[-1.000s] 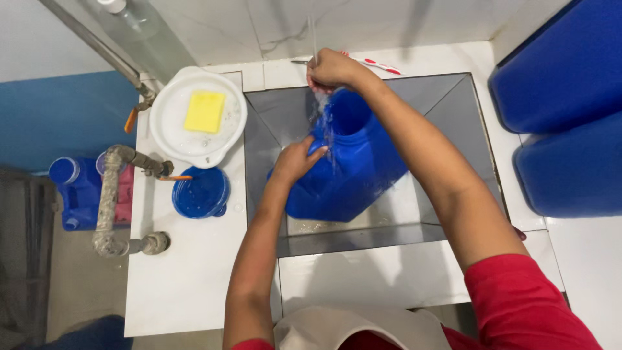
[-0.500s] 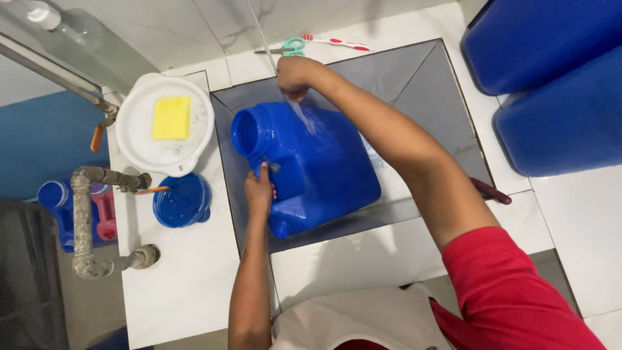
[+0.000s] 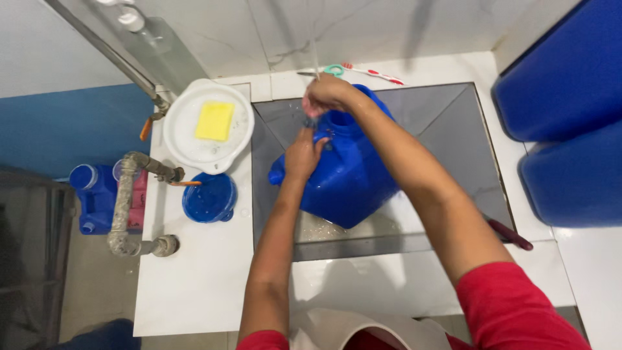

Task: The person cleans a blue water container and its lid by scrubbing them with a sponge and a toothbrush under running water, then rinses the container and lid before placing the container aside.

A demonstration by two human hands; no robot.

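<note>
A large blue jerry can (image 3: 353,181) lies tilted in the grey sink (image 3: 447,129), its mouth toward the back wall. My left hand (image 3: 303,152) presses on the can's shoulder just beside the mouth, holding it steady. My right hand (image 3: 327,96) is at the can's mouth, fingers bunched together, under a thin stream of water (image 3: 314,52) falling from above. Something small and dark shows below those fingers; I cannot tell whether the hand holds it.
A white basin (image 3: 188,139) with a yellow sponge (image 3: 215,120) and a small blue bowl (image 3: 208,198) sit on the white counter at left. Two big blue drums (image 3: 570,78) stand at right. A toothbrush (image 3: 376,73) lies behind the sink. A pipe (image 3: 126,201) runs at far left.
The can has turned, so its mouth now points toward the back wall. My right hand came down from the wall to the mouth. My left hand slid up beside it.
</note>
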